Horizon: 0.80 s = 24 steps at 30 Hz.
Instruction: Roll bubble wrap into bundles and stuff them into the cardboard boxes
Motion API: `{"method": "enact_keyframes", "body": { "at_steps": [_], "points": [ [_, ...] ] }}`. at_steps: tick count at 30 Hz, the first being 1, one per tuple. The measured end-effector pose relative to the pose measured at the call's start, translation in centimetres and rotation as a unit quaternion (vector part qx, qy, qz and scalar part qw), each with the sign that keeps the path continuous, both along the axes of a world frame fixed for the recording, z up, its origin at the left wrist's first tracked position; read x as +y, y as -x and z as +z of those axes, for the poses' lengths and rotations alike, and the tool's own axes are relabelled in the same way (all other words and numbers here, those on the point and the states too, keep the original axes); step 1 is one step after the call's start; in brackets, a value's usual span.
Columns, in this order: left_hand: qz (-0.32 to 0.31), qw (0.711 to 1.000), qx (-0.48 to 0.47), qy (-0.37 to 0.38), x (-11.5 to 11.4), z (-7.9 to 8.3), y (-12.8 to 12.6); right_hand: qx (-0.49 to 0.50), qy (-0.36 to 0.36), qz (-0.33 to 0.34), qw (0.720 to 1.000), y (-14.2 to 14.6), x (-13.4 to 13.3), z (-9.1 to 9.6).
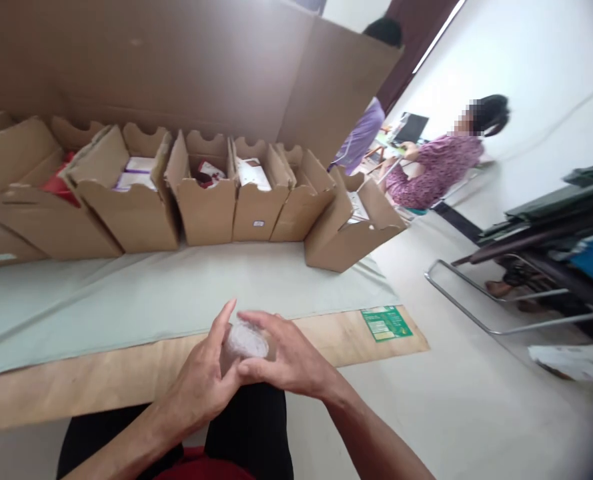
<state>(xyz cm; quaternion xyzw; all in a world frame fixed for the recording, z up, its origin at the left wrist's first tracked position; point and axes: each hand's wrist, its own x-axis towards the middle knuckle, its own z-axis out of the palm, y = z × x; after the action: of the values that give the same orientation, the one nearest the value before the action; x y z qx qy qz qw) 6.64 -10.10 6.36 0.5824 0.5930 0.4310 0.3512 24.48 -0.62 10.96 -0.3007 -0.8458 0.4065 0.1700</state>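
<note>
Between my two hands is a small, rounded, translucent whitish bundle (247,340) that looks like crumpled clear plastic; its exact kind cannot be made out. My left hand (209,370) curves around its left side, thumb and fingers bent about it. From the right, my right hand (286,353) closes over it, with the thumb below and the fingers above. Both hands are above the table's near wooden edge (171,363), over my lap, and part of the bundle is hidden by the fingers.
Several open cardboard file boxes (209,223) stand in a row, holding red and white packets. Behind them rises a large cardboard panel (176,60). A green printed card (387,325) lies at the table's right end. A person (441,163) sits beyond, right of a metal-framed chair (476,313).
</note>
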Motion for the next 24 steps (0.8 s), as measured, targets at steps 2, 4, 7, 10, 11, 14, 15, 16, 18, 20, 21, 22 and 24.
{"method": "enact_keyframes", "body": {
  "at_steps": [2,4,7,10,11,14,15,16,18,20,21,22,24],
  "points": [
    [-0.036,0.999,0.033,-0.020,0.6,0.1,-0.5,-0.048,-0.053,-0.016,0.997,-0.7,0.1,0.7],
    [-0.060,0.997,0.040,-0.031,1.7,0.5,-0.5,-0.057,-0.080,-0.055,0.994,-2.3,0.6,1.9],
    [-0.052,0.997,0.047,-0.014,4.1,0.7,0.2,0.011,-0.081,-0.129,0.988,-6.0,2.8,5.4],
    [-0.015,0.997,0.069,-0.009,6.7,-0.3,1.0,0.165,-0.183,-0.283,0.927,-10.1,7.2,10.0],
    [-0.005,0.996,0.081,-0.024,7.5,-0.9,1.0,0.214,-0.245,-0.339,0.883,-11.2,8.9,11.3],
    [-0.005,0.984,0.139,-0.113,8.6,-2.8,0.8,0.191,-0.372,-0.406,0.813,-13.3,13.7,13.6],
    [-0.014,0.977,0.161,-0.143,8.7,-3.3,0.7,0.128,-0.382,-0.396,0.825,-13.6,14.9,13.9],
    [-0.026,0.969,0.180,-0.168,8.6,-3.7,0.6,0.053,-0.378,-0.375,0.845,-13.8,15.8,14.1],
    [-0.045,0.959,0.203,-0.194,8.4,-4.2,0.5,-0.093,-0.348,-0.313,0.879,-13.9,17.2,14.6],
    [-0.051,0.956,0.212,-0.199,8.2,-4.4,0.5,-0.186,-0.315,-0.251,0.896,-13.7,18.3,15.4],
    [-0.050,0.955,0.215,-0.199,8.2,-4.4,0.6,-0.215,-0.299,-0.227,0.902,-13.5,18.9,15.8],
    [-0.050,0.954,0.217,-0.200,8.2,-4.4,0.6,-0.242,-0.281,-0.204,0.906,-13.2,19.7,16.3],
    [-0.050,0.952,0.224,-0.204,8.3,-4.4,0.7,-0.312,-0.237,-0.160,0.906,-12.4,21.3,16.9]
  ]
}}
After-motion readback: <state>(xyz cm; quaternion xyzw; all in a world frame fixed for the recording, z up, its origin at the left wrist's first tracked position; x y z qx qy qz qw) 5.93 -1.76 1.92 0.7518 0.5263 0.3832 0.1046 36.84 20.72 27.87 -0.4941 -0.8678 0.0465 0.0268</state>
